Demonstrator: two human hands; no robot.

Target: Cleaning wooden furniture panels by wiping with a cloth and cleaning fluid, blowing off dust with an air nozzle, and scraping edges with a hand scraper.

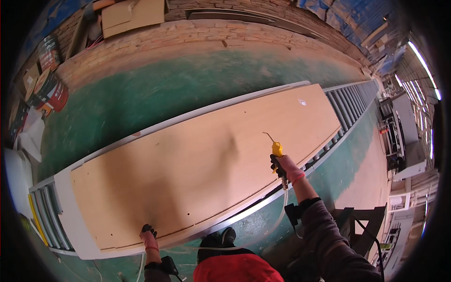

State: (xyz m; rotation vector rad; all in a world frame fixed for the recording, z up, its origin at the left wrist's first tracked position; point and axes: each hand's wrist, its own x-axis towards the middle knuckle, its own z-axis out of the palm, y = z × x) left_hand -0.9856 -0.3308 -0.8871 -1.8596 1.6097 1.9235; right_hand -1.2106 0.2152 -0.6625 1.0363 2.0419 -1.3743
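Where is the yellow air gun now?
In the head view, the yellow air gun is in the right hand, over the right half of the wooden panel.

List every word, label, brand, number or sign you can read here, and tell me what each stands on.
No text is legible.
White sticker on the wooden panel: too small to read.
Red-and-dark buckets at the left: markings too blurred to read.
Yellow air gun in the right hand: no lettering can be made out.
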